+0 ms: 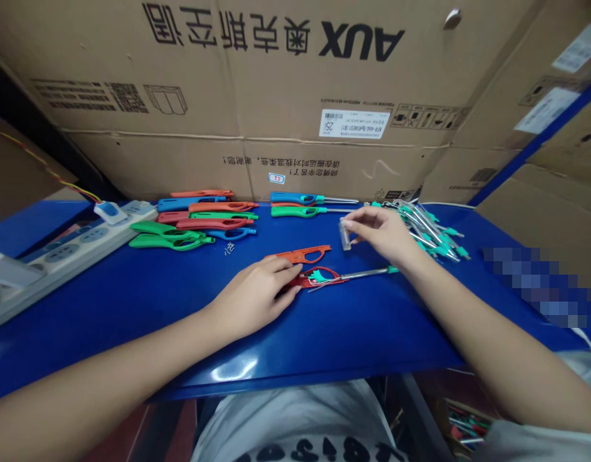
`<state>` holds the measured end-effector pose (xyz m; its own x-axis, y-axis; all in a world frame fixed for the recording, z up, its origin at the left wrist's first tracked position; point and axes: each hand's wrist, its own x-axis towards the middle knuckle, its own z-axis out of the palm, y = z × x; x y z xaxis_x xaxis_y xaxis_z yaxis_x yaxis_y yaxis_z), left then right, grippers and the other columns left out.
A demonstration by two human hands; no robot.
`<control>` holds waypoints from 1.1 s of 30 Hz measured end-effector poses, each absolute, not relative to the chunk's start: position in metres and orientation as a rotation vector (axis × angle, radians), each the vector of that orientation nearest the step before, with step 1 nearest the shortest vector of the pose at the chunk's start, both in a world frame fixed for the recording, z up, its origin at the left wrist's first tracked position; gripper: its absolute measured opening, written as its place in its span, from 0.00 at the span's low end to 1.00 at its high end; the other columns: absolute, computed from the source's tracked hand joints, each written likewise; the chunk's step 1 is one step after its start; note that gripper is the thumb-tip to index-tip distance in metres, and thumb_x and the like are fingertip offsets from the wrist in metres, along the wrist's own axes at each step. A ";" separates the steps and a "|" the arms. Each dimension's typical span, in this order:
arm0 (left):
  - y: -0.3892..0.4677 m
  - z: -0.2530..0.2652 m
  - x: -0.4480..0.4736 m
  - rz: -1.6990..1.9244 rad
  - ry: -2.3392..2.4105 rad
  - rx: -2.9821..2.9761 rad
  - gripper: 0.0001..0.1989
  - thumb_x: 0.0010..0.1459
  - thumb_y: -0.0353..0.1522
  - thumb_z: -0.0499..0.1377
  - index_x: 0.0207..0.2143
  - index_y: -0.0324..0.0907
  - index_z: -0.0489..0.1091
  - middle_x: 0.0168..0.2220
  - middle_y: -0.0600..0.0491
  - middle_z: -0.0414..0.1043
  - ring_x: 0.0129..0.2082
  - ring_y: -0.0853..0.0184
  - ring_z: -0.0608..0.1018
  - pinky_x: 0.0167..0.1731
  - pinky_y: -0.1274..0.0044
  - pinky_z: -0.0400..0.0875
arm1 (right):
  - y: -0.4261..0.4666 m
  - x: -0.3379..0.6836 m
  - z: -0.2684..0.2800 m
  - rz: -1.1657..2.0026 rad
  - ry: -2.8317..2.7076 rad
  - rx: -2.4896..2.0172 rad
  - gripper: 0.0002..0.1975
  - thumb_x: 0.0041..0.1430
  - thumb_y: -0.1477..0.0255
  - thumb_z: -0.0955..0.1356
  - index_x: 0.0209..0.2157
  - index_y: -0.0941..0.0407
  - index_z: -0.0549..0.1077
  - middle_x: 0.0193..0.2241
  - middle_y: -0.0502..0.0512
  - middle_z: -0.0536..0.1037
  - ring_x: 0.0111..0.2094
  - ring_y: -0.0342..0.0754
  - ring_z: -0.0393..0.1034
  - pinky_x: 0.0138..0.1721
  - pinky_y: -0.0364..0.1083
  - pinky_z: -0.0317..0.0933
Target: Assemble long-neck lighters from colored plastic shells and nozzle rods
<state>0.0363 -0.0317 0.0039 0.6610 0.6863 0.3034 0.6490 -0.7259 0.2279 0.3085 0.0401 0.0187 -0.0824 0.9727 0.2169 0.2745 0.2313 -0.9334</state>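
My left hand (256,292) lies over the handle end of a red gas lighter (331,280), gripping it with curled fingers. The lighter's half shell is open, with a teal trigger piece and thin white wires showing. From it a silver rod (367,273) with a teal tip runs to the right, partly behind my right wrist. An orange half shell (312,254) rests just behind, close to my left fingertips. Pinched in my right hand (382,231), a small clear gas tank (345,236) is held upright above the table, right of the orange shell.
Coloured lighter shells (194,221) lie at the back left, with small screws (229,248) near them. Two lighters with rods (298,210) sit at the back. Several metal rods (430,231) are heaped right. A power strip (88,240) stands left; cardboard (276,83) walls the back.
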 end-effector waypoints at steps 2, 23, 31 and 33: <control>-0.031 0.005 0.037 0.735 1.120 2.555 0.19 0.65 0.35 0.59 0.56 0.39 0.73 0.52 0.44 0.77 0.50 0.56 0.79 0.50 0.65 0.75 | 0.029 0.291 0.016 1.105 -1.553 -1.136 0.15 0.48 0.61 0.77 0.33 0.56 0.78 0.32 0.54 0.82 0.30 0.47 0.77 0.29 0.46 0.74; -0.035 0.004 0.056 0.828 0.869 1.559 0.12 0.63 0.36 0.59 0.41 0.37 0.77 0.34 0.51 0.79 0.33 0.67 0.78 0.39 0.75 0.74 | 0.000 0.260 0.007 1.378 -1.670 -0.870 0.14 0.51 0.62 0.77 0.32 0.56 0.77 0.27 0.49 0.75 0.21 0.38 0.68 0.19 0.38 0.69; -0.033 0.004 0.053 0.839 0.956 1.709 0.15 0.66 0.40 0.53 0.33 0.39 0.72 0.26 0.56 0.69 0.27 0.70 0.71 0.31 0.78 0.67 | 0.002 0.266 0.006 1.432 -1.733 -0.861 0.16 0.53 0.60 0.76 0.36 0.57 0.77 0.23 0.48 0.75 0.21 0.40 0.70 0.21 0.40 0.71; -0.033 0.003 0.052 0.832 0.976 1.705 0.18 0.67 0.42 0.51 0.29 0.40 0.68 0.24 0.57 0.66 0.26 0.70 0.70 0.30 0.78 0.66 | 0.002 0.269 0.007 1.414 -1.782 -0.871 0.16 0.55 0.61 0.76 0.38 0.57 0.77 0.24 0.48 0.77 0.21 0.40 0.70 0.22 0.40 0.70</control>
